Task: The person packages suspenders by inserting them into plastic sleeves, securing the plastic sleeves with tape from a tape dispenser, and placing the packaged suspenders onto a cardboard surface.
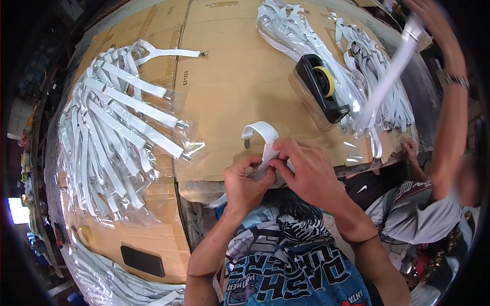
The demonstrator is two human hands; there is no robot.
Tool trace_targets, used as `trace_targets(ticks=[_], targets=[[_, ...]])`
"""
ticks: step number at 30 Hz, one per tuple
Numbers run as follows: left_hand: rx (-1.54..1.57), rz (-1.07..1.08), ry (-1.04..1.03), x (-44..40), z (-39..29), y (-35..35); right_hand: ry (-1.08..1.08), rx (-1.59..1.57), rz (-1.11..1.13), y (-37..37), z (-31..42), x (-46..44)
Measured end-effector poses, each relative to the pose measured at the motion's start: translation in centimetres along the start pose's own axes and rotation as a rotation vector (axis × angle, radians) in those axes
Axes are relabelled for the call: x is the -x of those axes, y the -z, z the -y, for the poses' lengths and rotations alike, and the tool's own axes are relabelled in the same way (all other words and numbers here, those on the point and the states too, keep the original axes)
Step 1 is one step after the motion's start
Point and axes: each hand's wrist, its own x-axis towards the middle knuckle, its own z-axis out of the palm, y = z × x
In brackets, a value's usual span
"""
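Observation:
Both my hands are closed on a pair of white suspenders (pixel 261 128) at the near edge of the cardboard-covered table. The fingers of my left hand (pixel 244 184) pinch the strap from below, beside the thumb and forefinger of my right hand (pixel 309 166). Above my fingers the strap end curls over, and a metal clip (pixel 247 143) hangs from it. What lies between my fingertips is partly hidden. To the left, a pile of suspenders in clear plastic sleeves (pixel 120 109) spreads over the cardboard. Ahead on the right stands a black tape dispenser (pixel 319 89) with a yellow-cored roll.
More white suspenders (pixel 293 30) lie at the back right, beside another bundle (pixel 377 76). A co-worker's raised hand (pixel 426 11) holds up a white strap (pixel 390 76) on the right. A black phone (pixel 142 260) and more bagged straps (pixel 115 280) lie at the lower left.

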Motion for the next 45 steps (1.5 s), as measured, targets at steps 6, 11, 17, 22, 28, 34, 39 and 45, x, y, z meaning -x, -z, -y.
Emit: trace_targets(ticks=[6,11,17,22,28,34,39,45], targets=[[0.168,0.019,0.024,0.0,-0.4,0.6,-0.185,0.095,-0.068,0.9,0.4,-0.3],[0.372,0.137,0.131,-0.6,-0.1,1.5,-0.129,-0.239,-0.022,-0.6,-2.7,-1.2],[0.409,0.189,0.16,-0.8,0.1,1.9,-0.178,-0.673,0.116,-1.2,-3.2,-0.7],[0.4,0.201,0.115,-1.0,-0.2,1.8,-0.252,-0.76,0.125,-1.4,-3.1,-0.6],[0.359,0.174,0.111,-1.4,-0.4,1.8,-0.237,-0.856,0.093,-1.9,-3.6,-0.5],[0.383,0.276,0.212,-1.8,-0.3,2.5,-0.303,-1.086,0.155,-2.6,-5.1,-0.4],[0.385,0.387,0.264,-2.8,-0.1,3.4,-0.342,-1.157,0.186,-3.0,-5.7,-0.6],[0.341,0.376,0.237,-3.3,-0.8,3.4,-0.385,-1.172,0.21,-3.3,-5.9,-0.8]])
